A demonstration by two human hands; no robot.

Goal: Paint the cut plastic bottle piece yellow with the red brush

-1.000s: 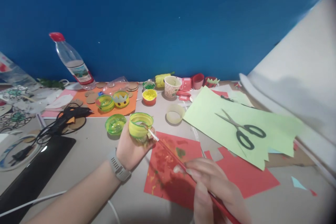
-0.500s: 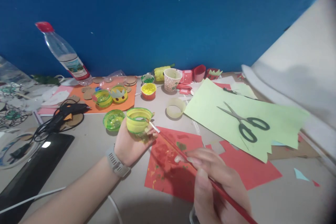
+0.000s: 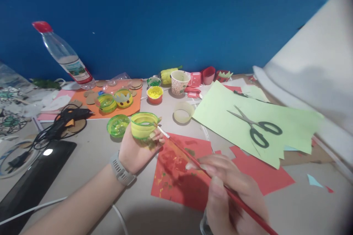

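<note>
A small round cup (image 3: 143, 127), painted yellow with green stripes and rim, rests in my left hand (image 3: 138, 152), whose fingers curl around it. My right hand (image 3: 231, 191) is closed on a red-handled paintbrush (image 3: 190, 158). The brush tip meets the right side of the cup near its rim. Under the brush lies red paper (image 3: 179, 176) with yellow and green paint smears. Beside the left hand sits a green painted dish (image 3: 118, 126). Farther back stand a pot of yellow paint (image 3: 154, 94) and a pot of green paint (image 3: 153, 82).
Scissors (image 3: 255, 127) lie on light green paper (image 3: 292, 121) at the right. A pale ring (image 3: 183, 113) and a paper cup (image 3: 180, 82) stand mid-table. Leftward are a tilted bottle (image 3: 68, 58), a glue gun (image 3: 68, 115) with cable, and a black device (image 3: 35, 176).
The view has shifted slightly, moving most things a little left in the picture. The cup stays in my left hand, and the brush remains against it.
</note>
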